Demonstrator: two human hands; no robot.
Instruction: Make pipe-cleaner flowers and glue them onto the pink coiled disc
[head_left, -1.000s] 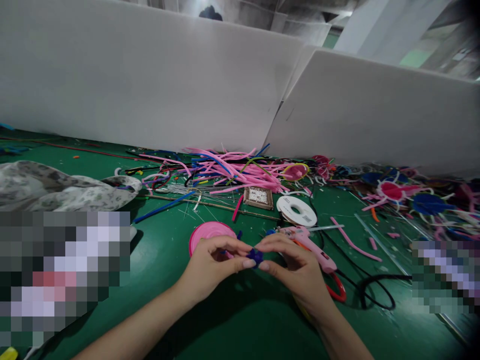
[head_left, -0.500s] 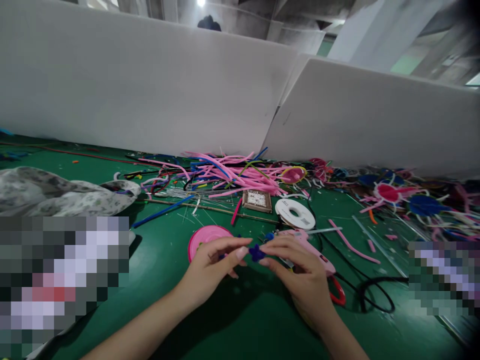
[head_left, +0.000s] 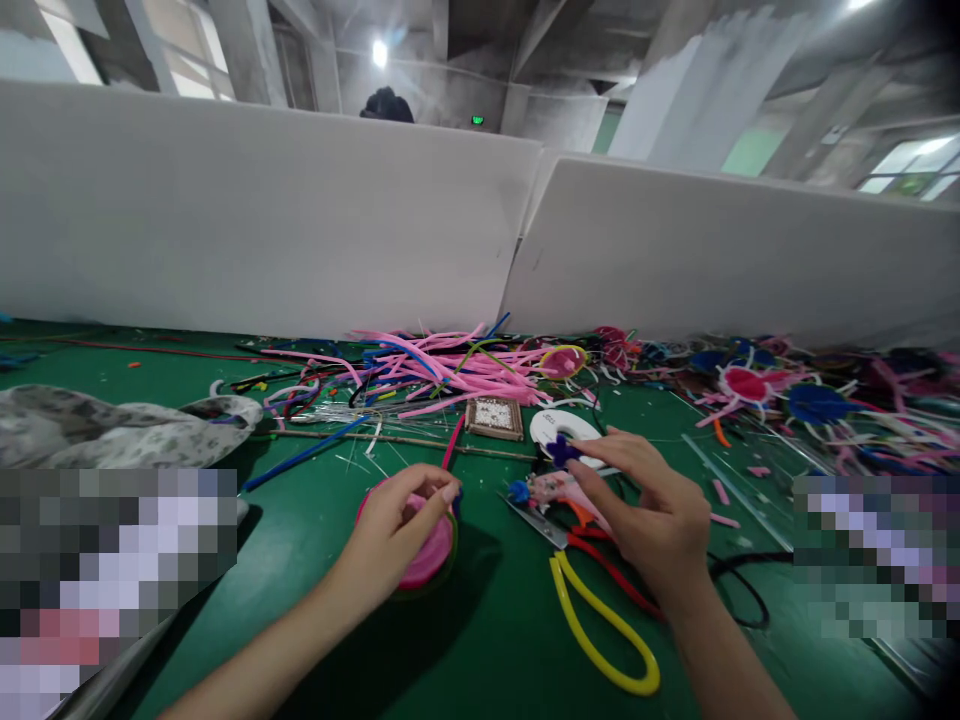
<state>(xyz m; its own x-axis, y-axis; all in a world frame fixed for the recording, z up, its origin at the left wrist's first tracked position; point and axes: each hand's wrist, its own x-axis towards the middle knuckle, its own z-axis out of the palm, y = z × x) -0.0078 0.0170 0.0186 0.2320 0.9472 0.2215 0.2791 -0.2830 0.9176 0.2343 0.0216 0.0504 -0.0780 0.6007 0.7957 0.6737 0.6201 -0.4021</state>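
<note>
Between the thumb and fingertips of my right hand (head_left: 649, 500) is a small dark-blue flower shape (head_left: 562, 450), raised over the white spool (head_left: 544, 425). My left hand (head_left: 401, 525) pinches the edge of a round pink piece (head_left: 431, 558) with a green rim, tilted above the table. Below my right hand lie a pink glue gun (head_left: 555, 487) with a blue tip and scissors (head_left: 604, 625) with red and yellow handles, partly hidden by the hand.
Pink and blue fuzzy stems (head_left: 465, 370) lie in a heap before a white partition (head_left: 262, 220). A small framed piece (head_left: 493, 418) sits behind the hands. Patterned cloth (head_left: 112, 425) is at left, colourful finished pieces (head_left: 817, 402) at right. A person's head shows beyond the partition.
My hands have moved apart. My right hand carried the blue flower right and up; my left hand moved left and now holds the pink piece, lifted and tilted. The view has shifted upward.
</note>
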